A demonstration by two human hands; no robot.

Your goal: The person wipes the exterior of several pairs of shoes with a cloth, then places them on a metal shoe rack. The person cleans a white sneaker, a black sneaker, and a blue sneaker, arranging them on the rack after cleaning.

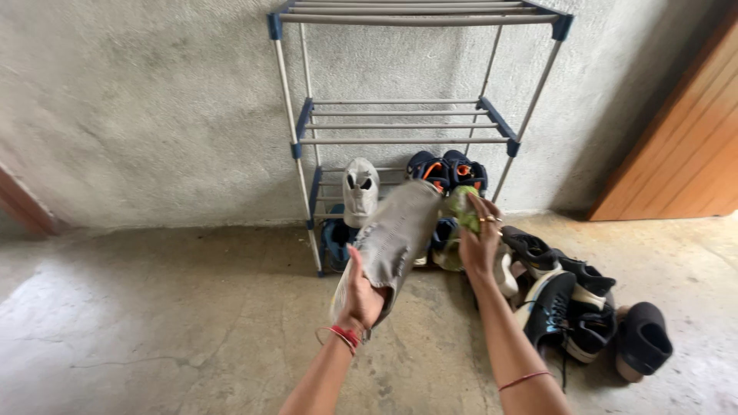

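One shoe rack (407, 123), two hands, roughly nine shoes.

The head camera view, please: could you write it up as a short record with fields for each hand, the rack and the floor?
Left hand: left hand grips the grey shoe by one end, sole side toward the camera.
Right hand: right hand holds a green cloth beside the grey shoe.
Rack: metal shoe rack against the wall; upper tiers bare, a grey shoe on the rack and dark sandals lower down.
Floor: dark sneakers piled to the right on the concrete floor.
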